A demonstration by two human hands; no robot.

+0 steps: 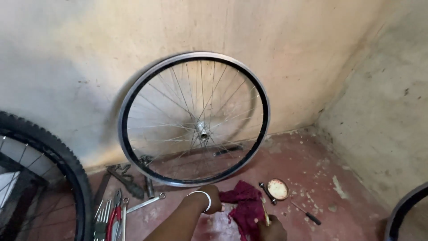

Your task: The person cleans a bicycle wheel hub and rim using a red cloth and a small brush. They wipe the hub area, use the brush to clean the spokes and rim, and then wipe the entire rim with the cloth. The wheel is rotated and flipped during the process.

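A bare spoked bicycle wheel rim [133, 85] with a silver hub [203, 130] leans against the wall. My left hand [213, 200], with a white bangle on its wrist, reaches down to the floor and grips the edge of a dark red rag [244, 203] just below the rim. At the bottom edge of the view, my right hand [270, 229] is closed around a thin yellowish stick-like tool [265, 215] that rises over the rag.
A small round open tin [277, 189] and a black-handled screwdriver [307, 214] lie right of the rag. Spanners, red-handled pliers [113, 216] and other tools lie at the left. A knobby tyred wheel [67, 169] stands far left, another tyre [403, 209] at right.
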